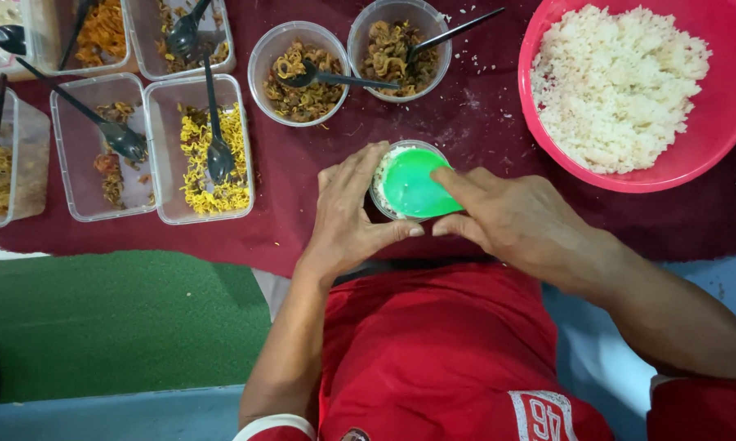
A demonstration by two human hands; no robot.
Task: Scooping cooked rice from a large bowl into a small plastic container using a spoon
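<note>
A small clear round cup [382, 181] with white rice in it stands on the dark red cloth [482, 122] in front of me. A green plastic scoop [413, 184] lies inside the cup, on top of the rice. My left hand [347, 216] cups the left side of the cup, thumb reaching under it. My right hand [511, 216] presses on the green scoop with its fingers from the right. Both thumbs nearly meet below the cup.
A large pink bowl of white rice [723, 98] sits at the right. Two round tubs of brown fried food [303, 73] [396, 53] with black spoons are behind the cup. Rectangular tubs with yellow noodles [200, 155] and other sides stand at the left. A green mat [115, 318] lies lower left.
</note>
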